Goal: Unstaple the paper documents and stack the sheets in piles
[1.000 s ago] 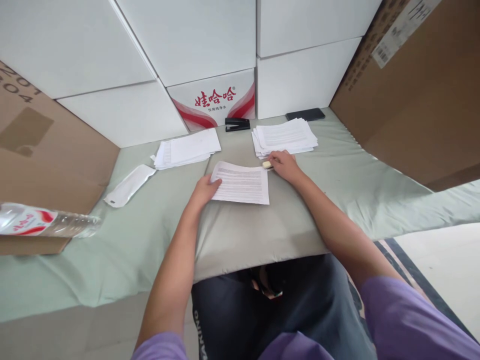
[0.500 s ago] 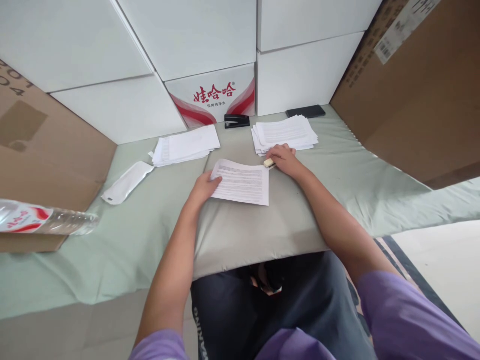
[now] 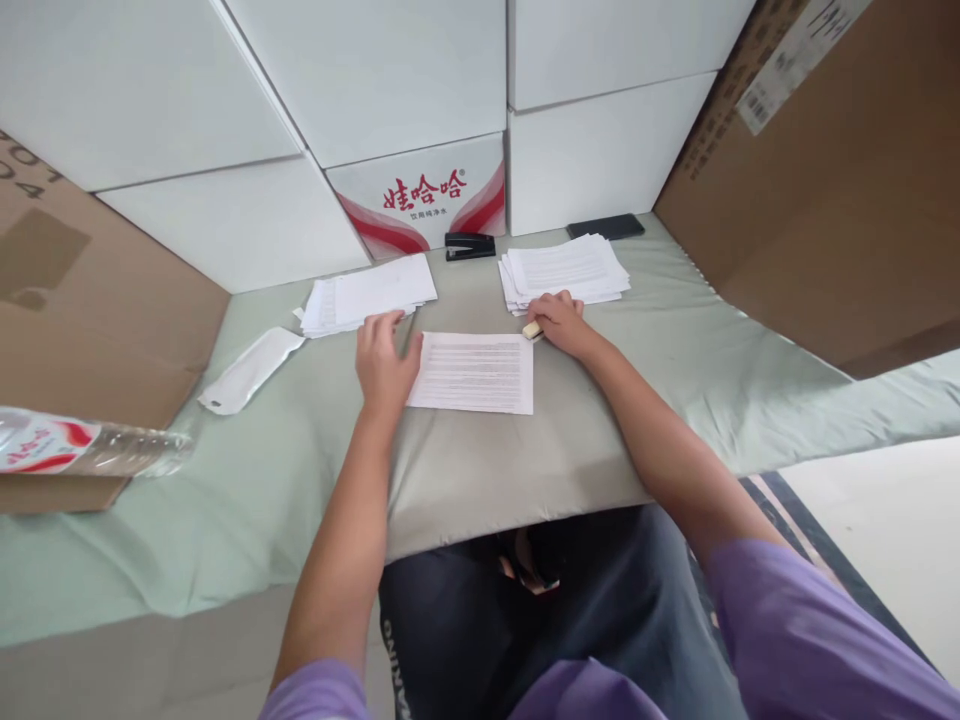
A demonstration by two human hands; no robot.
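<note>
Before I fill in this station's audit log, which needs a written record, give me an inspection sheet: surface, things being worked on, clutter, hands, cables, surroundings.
Surface: pale green cloth, wrinkled in places.
Things being worked on: printed paper lying flat; small cream-coloured item by its upper right corner; left paper stack and right paper stack, edges uneven.
Clutter: black stapler, dark flat device, white packet.
Hands: left hand open at the paper's left edge, contact unclear; right hand holding the cream-coloured item.
Cables: nothing seen.
Surroundings: white boxes behind; left brown carton, right brown carton; clear bottle at the left.
</note>
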